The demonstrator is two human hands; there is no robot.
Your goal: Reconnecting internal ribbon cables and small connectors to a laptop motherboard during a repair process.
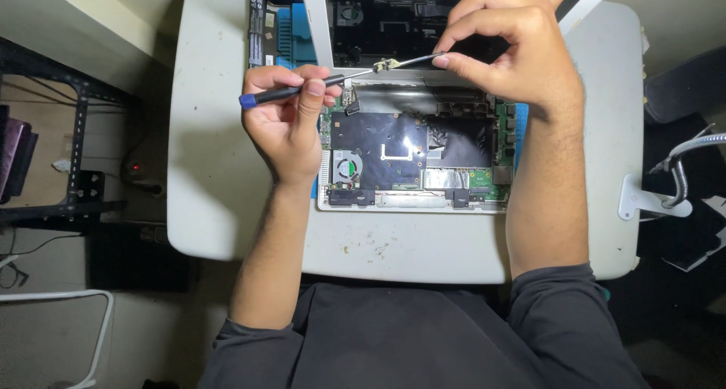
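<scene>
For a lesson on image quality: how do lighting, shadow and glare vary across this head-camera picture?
Head view: light falls on the white table and both hands, left hand and right hand; the floor at both sides sinks into dark shadow; small glare spots shine on the black sheet and metal of the opened laptop; the middle is sharp, and the table's edges bow slightly.

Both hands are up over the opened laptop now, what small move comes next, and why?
Probably bring the blue-capped black screwdriver tip onto the small connector board: the left hand aims it there, while the right hand pinches the board's black cable above the opened white laptop base.
</scene>
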